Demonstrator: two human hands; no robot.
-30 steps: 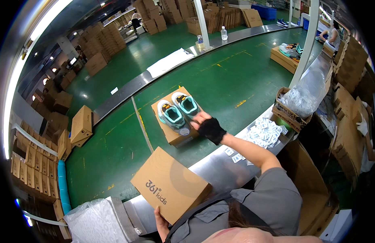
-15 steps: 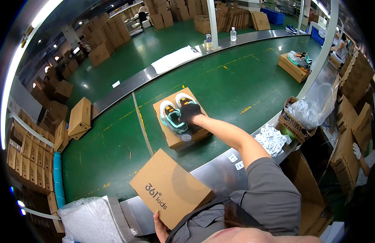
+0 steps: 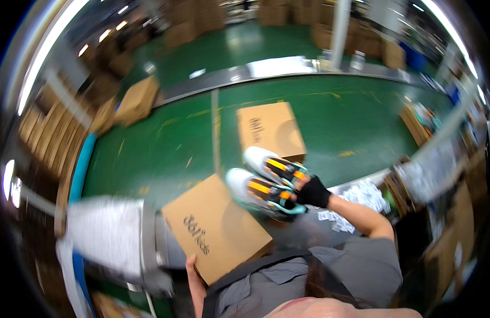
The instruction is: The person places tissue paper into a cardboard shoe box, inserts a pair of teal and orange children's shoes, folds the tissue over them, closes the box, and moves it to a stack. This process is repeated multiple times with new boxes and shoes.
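R hand [image 3: 313, 192] gripping shoe pair [image 3: 265, 186] over nr edge of belt [image 3: 335, 122], L hand [image 3: 193, 273] clasping box [image 3: 217, 230] by same edge, 2nd box [image 3: 274, 127] farther in.

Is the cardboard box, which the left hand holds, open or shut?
It looks shut: the cardboard box in the left hand shows an unbroken top face, with no gap or inside visible.

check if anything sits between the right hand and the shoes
Nothing visible does: the right hand, in a black glove, grips the shoes directly near their openings. The cardboard box in the left hand is toward their toes, not in between.
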